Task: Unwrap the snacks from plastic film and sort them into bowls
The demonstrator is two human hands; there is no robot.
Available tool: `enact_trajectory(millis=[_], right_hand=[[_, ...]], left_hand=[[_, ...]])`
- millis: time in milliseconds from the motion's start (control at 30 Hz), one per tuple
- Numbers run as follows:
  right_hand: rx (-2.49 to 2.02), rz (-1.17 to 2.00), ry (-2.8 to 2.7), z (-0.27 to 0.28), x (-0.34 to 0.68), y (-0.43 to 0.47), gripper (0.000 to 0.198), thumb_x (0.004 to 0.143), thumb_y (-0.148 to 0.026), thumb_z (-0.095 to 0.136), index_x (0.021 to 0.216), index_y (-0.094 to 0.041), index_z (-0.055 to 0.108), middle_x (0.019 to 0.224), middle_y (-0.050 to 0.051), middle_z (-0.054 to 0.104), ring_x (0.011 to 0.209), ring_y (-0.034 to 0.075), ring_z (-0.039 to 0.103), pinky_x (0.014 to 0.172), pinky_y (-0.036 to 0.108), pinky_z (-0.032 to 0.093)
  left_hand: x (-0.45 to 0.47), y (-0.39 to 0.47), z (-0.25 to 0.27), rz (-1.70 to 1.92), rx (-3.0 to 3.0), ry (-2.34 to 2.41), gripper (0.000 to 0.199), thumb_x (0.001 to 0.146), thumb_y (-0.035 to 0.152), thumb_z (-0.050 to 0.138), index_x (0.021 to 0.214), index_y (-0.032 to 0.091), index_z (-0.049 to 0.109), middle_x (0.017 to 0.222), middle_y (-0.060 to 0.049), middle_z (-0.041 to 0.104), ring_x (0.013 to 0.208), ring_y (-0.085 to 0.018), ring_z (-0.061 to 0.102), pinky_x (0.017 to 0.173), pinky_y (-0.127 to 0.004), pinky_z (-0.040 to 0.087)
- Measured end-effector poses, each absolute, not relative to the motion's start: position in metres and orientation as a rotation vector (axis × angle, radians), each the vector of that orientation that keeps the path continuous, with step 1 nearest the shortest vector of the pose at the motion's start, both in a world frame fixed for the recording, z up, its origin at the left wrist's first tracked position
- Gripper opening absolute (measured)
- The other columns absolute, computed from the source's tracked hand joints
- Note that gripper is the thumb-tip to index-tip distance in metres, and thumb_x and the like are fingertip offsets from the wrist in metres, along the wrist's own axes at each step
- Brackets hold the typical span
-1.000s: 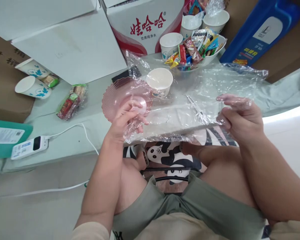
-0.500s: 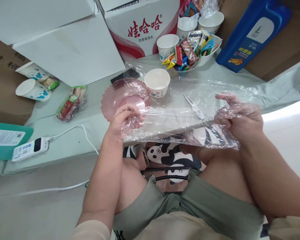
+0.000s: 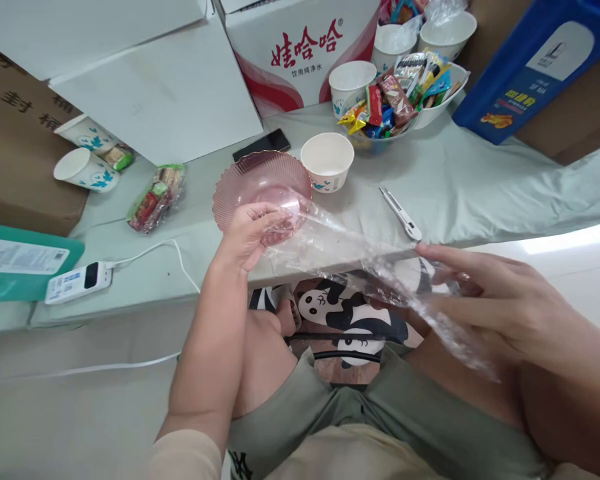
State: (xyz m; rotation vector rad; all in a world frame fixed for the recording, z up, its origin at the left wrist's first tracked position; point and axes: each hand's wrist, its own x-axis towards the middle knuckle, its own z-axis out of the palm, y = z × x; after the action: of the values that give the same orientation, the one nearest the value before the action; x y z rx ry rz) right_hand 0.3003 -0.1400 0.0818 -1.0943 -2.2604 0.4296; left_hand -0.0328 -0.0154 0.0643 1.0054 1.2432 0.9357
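My left hand (image 3: 253, 230) is closed, pinching one end of a crumpled sheet of clear plastic film (image 3: 330, 243) in front of the pink bowl. The film slants down to the right across the table's front edge, its loose end hanging below my right hand (image 3: 495, 293). That hand has its fingers stretched out and apart, with film against and between them. Behind my left hand lies the pink ribbed bowl (image 3: 235, 183) with a scalloped gold rim. Beside it stands a white paper cup (image 3: 327, 160). A white utility knife (image 3: 401, 215) rests just beyond my right fingertips.
At the back are white cartons (image 3: 305, 63), a bowl of wrapped snacks (image 3: 395, 107) and a blue bottle (image 3: 530, 80). A dark phone (image 3: 265, 143) lies behind the pink bowl. On the left are a snack pack (image 3: 155, 200), tipped paper cups (image 3: 85, 170) and a cabled white power bank (image 3: 77, 281).
My right hand has come down and towards me, its fingers spreading out. The film has gone from spread wide to a narrow slanting strip, uncovering the utility knife and the phone.
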Motion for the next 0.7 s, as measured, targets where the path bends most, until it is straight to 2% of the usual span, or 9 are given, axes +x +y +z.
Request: enact_trajectory(millis=[67, 133, 233, 300, 433, 533, 600, 633, 700], right_hand=[[-1.068, 0.358, -2.425, 0.078, 0.301, -0.138, 0.038, 0.087, -0.005, 0.049, 0.085, -0.03, 0.077, 0.154, 0.001, 0.053, 0.107, 0.029, 0.068, 0.079, 0.047, 0.054], [-1.079, 0.385, -2.527, 0.069, 0.306, -0.129, 0.043, 0.08, -0.001, 0.045, 0.088, -0.028, 0.078, 0.159, 0.004, 0.047, 0.116, 0.032, 0.066, 0.082, 0.049, 0.056], [-1.117, 0.659, -2.468, 0.056, 0.317, -0.113, 0.043, 0.072, -0.003, 0.047, 0.083, -0.028, 0.079, 0.151, 0.002, 0.055, 0.123, 0.032, 0.065, 0.081, 0.044, 0.06], [-1.169, 0.753, -2.282, 0.052, 0.322, -0.105, 0.037, 0.073, -0.006, 0.052, 0.08, -0.03, 0.079, 0.142, 0.001, 0.062, 0.125, 0.032, 0.063, 0.087, 0.045, 0.06], [-1.284, 0.761, -1.705, 0.055, 0.306, -0.095, 0.022, 0.084, -0.022, 0.066, 0.1, -0.034, 0.076, 0.12, 0.004, 0.072, 0.111, 0.027, 0.069, 0.101, 0.049, 0.054], [-1.16, 1.002, -1.594, 0.055, 0.273, -0.087, 0.044, 0.078, -0.036, 0.079, 0.12, -0.031, 0.068, 0.126, 0.006, 0.071, 0.119, 0.026, 0.066, 0.104, 0.045, 0.053], [-1.095, 1.178, -1.717, 0.053, 0.252, -0.082, 0.06, 0.071, -0.039, 0.085, 0.126, -0.028, 0.064, 0.126, 0.007, 0.071, 0.118, 0.027, 0.066, 0.099, 0.042, 0.054], [-1.099, 1.259, -1.799, 0.052, 0.244, -0.08, 0.057, 0.07, -0.039, 0.085, 0.122, -0.026, 0.065, 0.117, 0.007, 0.075, 0.108, 0.026, 0.069, 0.091, 0.04, 0.056], [-1.147, 1.395, -1.941, 0.052, 0.236, -0.078, 0.031, 0.075, -0.037, 0.08, 0.101, -0.023, 0.07, 0.086, 0.003, 0.075, 0.078, 0.02, 0.068, 0.07, 0.033, 0.053]], left_hand=[[-0.034, -0.016, 0.067, 0.934, 1.048, 1.209, 0.035, 0.053, 0.026, 0.089, 0.081, 0.017, 0.07, 0.076, -0.002, 0.071, 0.068, -0.016, 0.07, 0.064, -0.028, 0.061], [-0.035, -0.017, 0.07, 0.94, 1.104, 1.161, 0.042, 0.052, 0.02, 0.088, 0.091, 0.018, 0.07, 0.083, -0.003, 0.073, 0.074, -0.017, 0.072, 0.069, -0.031, 0.062], [-0.037, -0.018, 0.072, 0.953, 1.13, 1.069, 0.045, 0.053, 0.016, 0.083, 0.097, 0.019, 0.071, 0.088, -0.003, 0.074, 0.08, -0.019, 0.072, 0.073, -0.032, 0.063], [-0.037, -0.018, 0.071, 0.947, 1.116, 1.01, 0.045, 0.053, 0.013, 0.079, 0.097, 0.02, 0.072, 0.087, -0.003, 0.074, 0.08, -0.02, 0.073, 0.071, -0.032, 0.063], [-0.032, -0.018, 0.066, 0.881, 1.104, 0.894, 0.045, 0.053, 0.011, 0.07, 0.097, 0.02, 0.073, 0.094, -0.005, 0.074, 0.078, -0.023, 0.074, 0.057, -0.027, 0.059], [-0.022, -0.02, 0.061, 0.783, 1.125, 0.793, 0.042, 0.053, 0.01, 0.067, 0.094, 0.017, 0.073, 0.108, -0.009, 0.073, 0.077, -0.023, 0.075, 0.049, -0.023, 0.053], [-0.016, -0.022, 0.061, 0.657, 1.146, 0.729, 0.04, 0.055, 0.01, 0.068, 0.095, 0.018, 0.073, 0.113, -0.01, 0.073, 0.075, -0.022, 0.075, 0.046, -0.021, 0.05], [-0.013, -0.024, 0.062, 0.604, 1.156, 0.702, 0.04, 0.057, 0.011, 0.069, 0.096, 0.019, 0.072, 0.113, -0.01, 0.074, 0.075, -0.022, 0.075, 0.045, -0.021, 0.049], [-0.011, -0.026, 0.067, 0.596, 1.162, 0.674, 0.043, 0.06, 0.013, 0.073, 0.102, 0.021, 0.072, 0.112, -0.009, 0.074, 0.079, -0.023, 0.076, 0.045, -0.019, 0.048]])
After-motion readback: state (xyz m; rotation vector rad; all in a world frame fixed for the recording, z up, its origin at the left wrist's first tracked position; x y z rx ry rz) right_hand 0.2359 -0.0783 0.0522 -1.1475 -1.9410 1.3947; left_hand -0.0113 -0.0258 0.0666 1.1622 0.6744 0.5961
